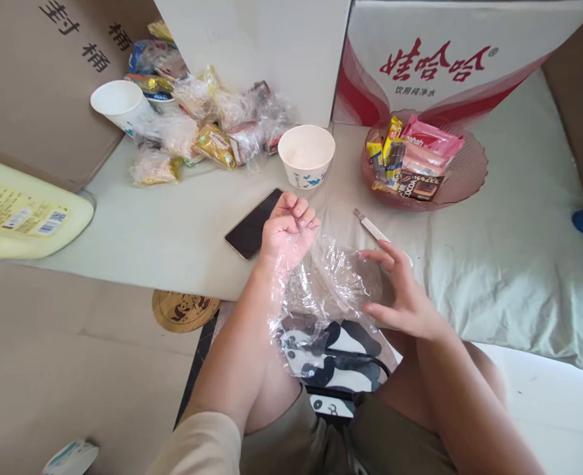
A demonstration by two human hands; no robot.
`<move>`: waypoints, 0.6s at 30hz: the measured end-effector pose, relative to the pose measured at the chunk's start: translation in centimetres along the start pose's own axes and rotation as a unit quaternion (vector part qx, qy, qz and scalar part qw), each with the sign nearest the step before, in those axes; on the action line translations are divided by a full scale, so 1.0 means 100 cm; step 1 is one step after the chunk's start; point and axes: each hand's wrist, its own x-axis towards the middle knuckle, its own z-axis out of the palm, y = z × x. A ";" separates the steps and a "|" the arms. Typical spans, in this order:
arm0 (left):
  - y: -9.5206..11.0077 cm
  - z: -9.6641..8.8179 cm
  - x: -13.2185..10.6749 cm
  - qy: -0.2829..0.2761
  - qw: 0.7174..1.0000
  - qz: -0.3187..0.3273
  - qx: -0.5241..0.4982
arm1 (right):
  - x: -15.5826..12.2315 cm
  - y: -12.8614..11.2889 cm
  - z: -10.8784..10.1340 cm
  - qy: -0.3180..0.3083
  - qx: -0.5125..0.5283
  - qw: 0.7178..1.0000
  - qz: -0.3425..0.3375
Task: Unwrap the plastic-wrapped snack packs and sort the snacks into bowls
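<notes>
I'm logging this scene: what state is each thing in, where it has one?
Left hand, closed, gripping
Clear plastic film, crumpled, partly gripped
Right hand, open, fingers spread
Phone, lying flat, screen dark
Paper bowl, upright, open-topped
Pink bowl, upright, holding wrapped snacks
White cup, open-topped
Plastic-wrapped packets, heaped together

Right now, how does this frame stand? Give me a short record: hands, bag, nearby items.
left hand: curled, gripping clear plastic bag
right hand: open beside the bag; contact unclear
smartphone: screen dark, partly hidden by left hand
paper bowl: upright, beyond left hand
translucent pink bowl: holds wrapped snacks
white-handled cutter: lying just beyond right hand
</notes>
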 end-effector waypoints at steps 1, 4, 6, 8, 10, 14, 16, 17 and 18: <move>-0.002 0.000 0.002 0.005 1.000 0.002 0.007 | 0.001 0.000 -0.001 0.013 -0.003 1.000 0.015; -0.011 0.001 0.007 0.010 1.000 0.003 0.027 | 0.004 0.000 -0.004 0.117 0.061 0.990 0.058; -0.016 0.002 0.009 -0.002 0.998 -0.010 0.055 | 0.004 0.000 -0.011 0.238 0.138 0.958 0.081; -0.020 0.003 0.007 -0.019 0.994 -0.040 0.102 | 0.004 0.003 -0.022 0.335 0.206 0.913 0.109; -0.022 0.005 0.004 -0.038 0.984 -0.088 0.150 | 0.004 0.007 -0.032 0.381 0.254 0.880 0.128; -0.025 0.006 -0.001 -0.079 0.951 -0.203 0.220 | 0.005 0.013 -0.038 0.354 0.310 0.876 0.105; -0.025 0.003 -0.001 -0.078 0.939 -0.216 0.256 | 0.006 0.011 -0.032 0.303 0.290 0.901 0.108; -0.025 0.002 0.001 -0.067 0.939 -0.206 0.266 | 0.007 0.010 -0.028 0.285 0.270 0.912 0.119; -0.025 0.000 0.003 -0.053 0.944 -0.187 0.268 | 0.007 0.008 -0.025 0.279 0.250 0.918 0.132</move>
